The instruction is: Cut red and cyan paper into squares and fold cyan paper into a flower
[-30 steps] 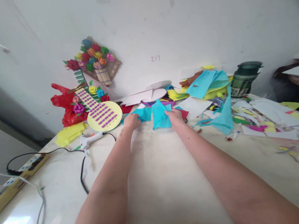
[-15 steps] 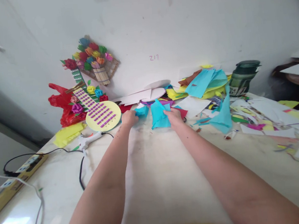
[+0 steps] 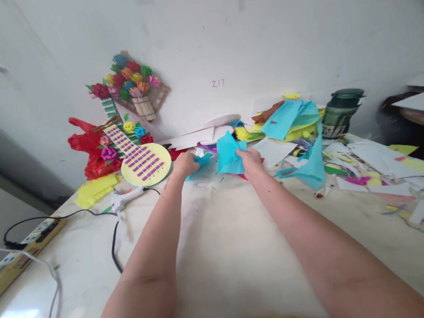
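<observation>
Both my arms reach toward the back of the table. My left hand [image 3: 186, 165] is closed on a small piece of blue crepe paper [image 3: 204, 164], which lies low at the tabletop. Pinched at its right edge by my right hand [image 3: 250, 161], a larger sheet of blue paper [image 3: 229, 153] is held up with creases across it. The two blue pieces are apart. A bit of red paper shows under the right-hand sheet. Left of my left hand lies a yellow paper guitar [image 3: 146, 163] with purple strips.
A white glue gun [image 3: 123, 199] with a black cord lies left, near a power strip [image 3: 26, 247]. Paper flowers [image 3: 130, 77] and a red plastic bag [image 3: 91, 154] stand behind. On the right are paper scraps [image 3: 379, 164], blue sheets [image 3: 286, 118] and a green bottle [image 3: 341, 113].
My right hand has lifted the larger blue sheet slightly and moved a little right. The small blue piece at my left hand now lies flatter and lower.
</observation>
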Motion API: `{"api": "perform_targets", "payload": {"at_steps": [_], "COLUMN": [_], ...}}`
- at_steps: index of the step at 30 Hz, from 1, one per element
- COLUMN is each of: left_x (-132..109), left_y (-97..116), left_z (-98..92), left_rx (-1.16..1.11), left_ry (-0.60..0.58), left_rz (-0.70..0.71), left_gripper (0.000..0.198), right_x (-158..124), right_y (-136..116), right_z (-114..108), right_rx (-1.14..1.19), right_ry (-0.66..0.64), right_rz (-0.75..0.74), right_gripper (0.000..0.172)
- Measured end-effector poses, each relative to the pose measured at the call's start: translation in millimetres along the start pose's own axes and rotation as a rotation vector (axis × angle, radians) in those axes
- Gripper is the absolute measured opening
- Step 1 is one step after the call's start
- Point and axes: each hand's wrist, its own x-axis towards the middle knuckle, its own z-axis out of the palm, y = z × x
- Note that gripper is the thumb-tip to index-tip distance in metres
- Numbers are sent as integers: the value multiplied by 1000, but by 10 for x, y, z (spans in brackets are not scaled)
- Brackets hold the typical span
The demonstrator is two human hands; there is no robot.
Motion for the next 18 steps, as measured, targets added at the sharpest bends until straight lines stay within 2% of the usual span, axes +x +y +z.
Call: {"api": "perform_targets", "payload": {"at_steps": [5, 9, 12, 14, 15, 16, 18], "left_x": [-347, -574, -594, -561, -543, -527, -509], "left_y": [358, 532, 428, 283, 206, 135, 23], "left_z": [-86, -143, -233, -259, -247, -215, -105], "left_rx": [133, 94, -216, -563, -762, -961, -1331], "left_ry": [-74, -228, -440, -560, -559, -508, -313], "left_rz": [96, 204, 194, 91, 10, -72, -258], "left_gripper": [23, 35, 49, 54, 55, 54, 54], "right_x": [23, -45, -148, -222, -256, -286, -336], "right_y": [-233, -417, -542, -604, -621, -626, -594], "right_z": [-16, 34, 111, 166, 191, 214, 249], "right_rx": [119, 176, 232, 249, 255, 253, 218], "right_ry": [64, 10, -71, -146, -197, -251, -354], "right_rz": [-37, -18, 3, 18, 46, 81, 162], "right_gripper": [15, 14, 13, 14, 14, 15, 16]}}
